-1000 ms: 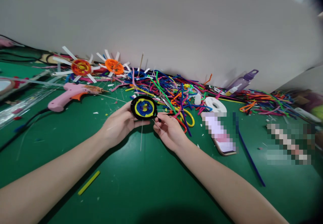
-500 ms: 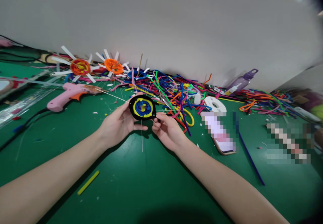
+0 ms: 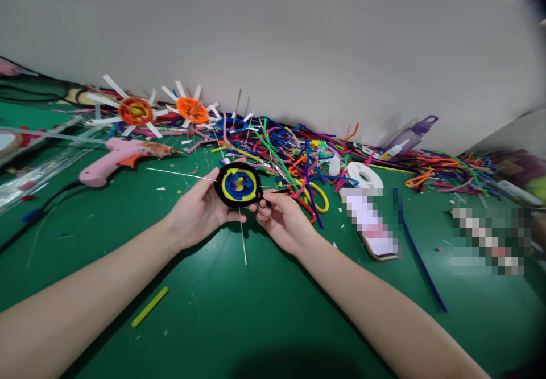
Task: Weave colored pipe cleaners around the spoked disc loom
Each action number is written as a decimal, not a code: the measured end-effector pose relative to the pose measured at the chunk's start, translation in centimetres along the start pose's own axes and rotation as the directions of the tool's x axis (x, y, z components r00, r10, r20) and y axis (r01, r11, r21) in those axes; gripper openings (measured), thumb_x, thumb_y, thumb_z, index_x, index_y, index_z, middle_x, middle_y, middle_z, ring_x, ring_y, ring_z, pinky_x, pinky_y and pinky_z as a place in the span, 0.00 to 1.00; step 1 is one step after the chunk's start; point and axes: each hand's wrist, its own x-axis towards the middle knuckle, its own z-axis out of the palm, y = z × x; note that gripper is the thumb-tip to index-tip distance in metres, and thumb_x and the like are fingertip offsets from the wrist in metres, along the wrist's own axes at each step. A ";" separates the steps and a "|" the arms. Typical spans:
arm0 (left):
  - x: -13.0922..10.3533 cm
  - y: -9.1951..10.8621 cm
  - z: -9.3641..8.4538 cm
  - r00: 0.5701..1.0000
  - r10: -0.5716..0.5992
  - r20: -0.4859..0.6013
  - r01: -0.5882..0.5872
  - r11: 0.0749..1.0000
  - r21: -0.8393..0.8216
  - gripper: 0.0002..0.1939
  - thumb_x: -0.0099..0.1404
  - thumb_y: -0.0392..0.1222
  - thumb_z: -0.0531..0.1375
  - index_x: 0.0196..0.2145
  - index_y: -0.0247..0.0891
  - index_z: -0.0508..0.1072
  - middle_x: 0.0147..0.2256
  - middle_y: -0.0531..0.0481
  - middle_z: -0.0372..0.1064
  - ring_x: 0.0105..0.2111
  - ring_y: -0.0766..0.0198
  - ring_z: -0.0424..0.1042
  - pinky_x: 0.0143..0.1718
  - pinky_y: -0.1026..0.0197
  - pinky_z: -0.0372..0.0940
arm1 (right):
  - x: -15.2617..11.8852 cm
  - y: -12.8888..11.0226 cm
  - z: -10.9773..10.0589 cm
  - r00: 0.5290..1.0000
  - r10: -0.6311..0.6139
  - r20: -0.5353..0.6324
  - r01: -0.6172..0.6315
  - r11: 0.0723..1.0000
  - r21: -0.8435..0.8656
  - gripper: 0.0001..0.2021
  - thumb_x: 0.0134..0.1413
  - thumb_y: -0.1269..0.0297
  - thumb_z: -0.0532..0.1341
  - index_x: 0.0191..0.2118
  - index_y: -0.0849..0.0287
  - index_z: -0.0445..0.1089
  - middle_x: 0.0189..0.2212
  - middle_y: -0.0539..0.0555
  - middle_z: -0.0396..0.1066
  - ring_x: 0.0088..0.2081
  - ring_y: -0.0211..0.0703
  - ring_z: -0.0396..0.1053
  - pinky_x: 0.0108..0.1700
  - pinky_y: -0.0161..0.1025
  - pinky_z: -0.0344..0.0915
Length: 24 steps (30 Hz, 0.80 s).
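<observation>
A round disc of wound pipe cleaners [image 3: 240, 186] is held up between my hands, blue and yellow at its centre with a wide black rim. Thin pale spokes stick out from it to the left and downward. My left hand [image 3: 202, 205] grips the disc at its left side, thumb near the upper edge and fingers beneath. At the lower right of the rim, my right hand [image 3: 284, 219] pinches the black pipe cleaner [image 3: 261, 196] between thumb and forefinger. Part of that strand is hidden by the fingers.
A pink glue gun [image 3: 108, 163] lies at left. Behind are two orange spoked discs [image 3: 193, 110], a heap of pipe cleaners [image 3: 294, 145] and scissors [image 3: 318, 197]. Rightward are a white tape roll [image 3: 364, 175], a phone [image 3: 375, 228] and a purple bottle [image 3: 405, 139]. A yellow strip [image 3: 150, 307] lies in front.
The disc has turned slightly counterclockwise and shifted a little left. Its left spoke now points lower, and the bottom spoke leans further right. Both hands keep their hold.
</observation>
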 end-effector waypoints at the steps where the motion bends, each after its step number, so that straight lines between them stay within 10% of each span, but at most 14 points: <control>1: 0.0 0.0 0.1 1.000 -0.004 -0.010 0.004 1.000 -0.004 0.22 0.67 0.56 0.54 0.53 0.45 0.70 0.39 0.46 0.79 0.33 0.52 0.77 0.30 0.55 0.72 | 0.0 0.0 0.0 1.000 0.003 0.006 -0.003 1.000 -0.002 0.08 0.40 0.68 0.70 0.25 0.61 0.70 0.19 0.46 0.69 0.20 0.27 0.62 0.26 0.27 0.63; 24: -0.4 0.3 0.4 0.999 0.039 -0.029 -0.039 0.999 -0.014 0.21 0.69 0.50 0.52 0.59 0.49 0.64 0.40 0.46 0.77 0.31 0.55 0.76 0.25 0.59 0.68 | -0.5 -0.4 0.1 0.994 0.064 0.085 -0.045 0.976 -0.214 0.13 0.41 0.61 0.71 0.29 0.63 0.69 0.27 0.53 0.76 0.24 0.32 0.70 0.29 0.32 0.69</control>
